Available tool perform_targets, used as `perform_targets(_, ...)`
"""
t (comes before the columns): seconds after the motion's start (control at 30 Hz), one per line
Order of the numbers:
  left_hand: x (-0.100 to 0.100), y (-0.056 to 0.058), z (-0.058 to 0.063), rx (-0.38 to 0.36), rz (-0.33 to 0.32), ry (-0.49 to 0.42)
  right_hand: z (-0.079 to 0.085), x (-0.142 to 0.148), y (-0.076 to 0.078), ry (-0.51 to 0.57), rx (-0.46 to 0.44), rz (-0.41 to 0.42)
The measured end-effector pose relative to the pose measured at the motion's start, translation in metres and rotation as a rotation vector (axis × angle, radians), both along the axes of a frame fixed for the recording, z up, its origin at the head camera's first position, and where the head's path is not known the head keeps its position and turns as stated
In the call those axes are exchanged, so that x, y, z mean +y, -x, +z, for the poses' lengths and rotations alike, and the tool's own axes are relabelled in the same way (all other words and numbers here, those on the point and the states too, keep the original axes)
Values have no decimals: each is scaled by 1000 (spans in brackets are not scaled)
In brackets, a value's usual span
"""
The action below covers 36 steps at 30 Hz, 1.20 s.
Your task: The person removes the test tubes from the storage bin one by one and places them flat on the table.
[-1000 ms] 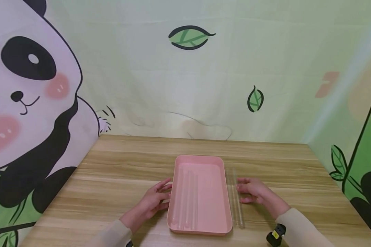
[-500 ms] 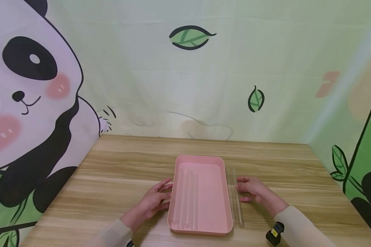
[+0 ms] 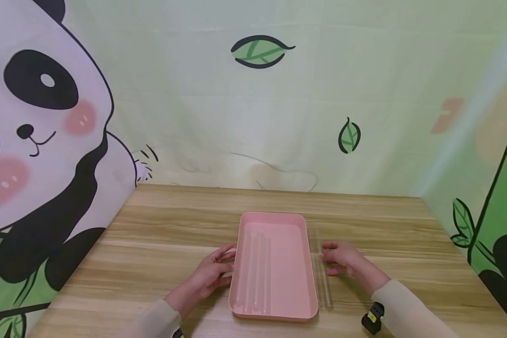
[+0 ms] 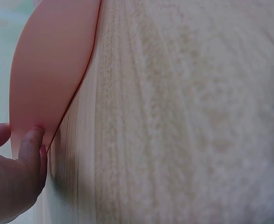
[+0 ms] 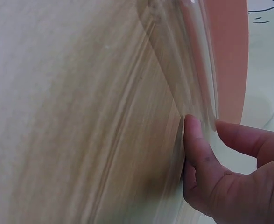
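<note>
A shallow pink tray (image 3: 291, 272) lies on the wooden table, with several clear tubes (image 3: 257, 277) side by side along its left part. My left hand (image 3: 211, 272) has its fingertips at the tray's left outer wall, also seen in the left wrist view against the pink side (image 4: 52, 60). Just right of the tray, clear tubes (image 3: 327, 293) lie lengthwise close to its wall. Extended fingers of my right hand (image 3: 344, 259) touch the outermost tube from the right. In the right wrist view the thumb and a finger (image 5: 239, 137) are at the tube's side.
The wooden table (image 3: 173, 211) extends around the tray on all sides. Behind it hangs a pale green printed cloth (image 3: 186, 94) with a panda (image 3: 46, 117) and leaves. A small black device (image 3: 372, 319) is on the right wrist.
My right hand and the tube at its fingertips have shifted slightly left toward the tray. The left hand and the tray stay in place.
</note>
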<state>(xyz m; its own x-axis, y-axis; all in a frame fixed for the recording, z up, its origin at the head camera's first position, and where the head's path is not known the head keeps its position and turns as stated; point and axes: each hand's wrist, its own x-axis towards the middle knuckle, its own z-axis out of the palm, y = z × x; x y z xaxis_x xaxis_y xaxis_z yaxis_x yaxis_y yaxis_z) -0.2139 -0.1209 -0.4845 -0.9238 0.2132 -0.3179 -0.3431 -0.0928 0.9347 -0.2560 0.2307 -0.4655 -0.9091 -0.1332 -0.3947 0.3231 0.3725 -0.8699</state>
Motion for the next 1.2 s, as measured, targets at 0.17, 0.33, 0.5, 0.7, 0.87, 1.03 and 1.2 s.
perform_targets(0.17,0,0,-1,1,5,-7,2,-2,0,-21,-8,-13)
perform_targets(0.33,0,0,-2,-4,13,0,2,-2,-2,-15,-7,-19)
perform_targets(0.5,0,1,-3,-5,21,5,2,0,-2,0,-6,-28)
perform_targets(0.7,0,1,-2,0,20,7,3,3,-1,28,-2,-36)
perform_targets(0.87,0,1,-2,2,19,3,10,7,-4,11,-5,-14)
perform_targets(1.03,0,1,-2,7,12,1,27,13,-10,-7,10,25)
perform_targets(1.2,0,1,-1,6,8,5,45,15,-15,-4,28,48)
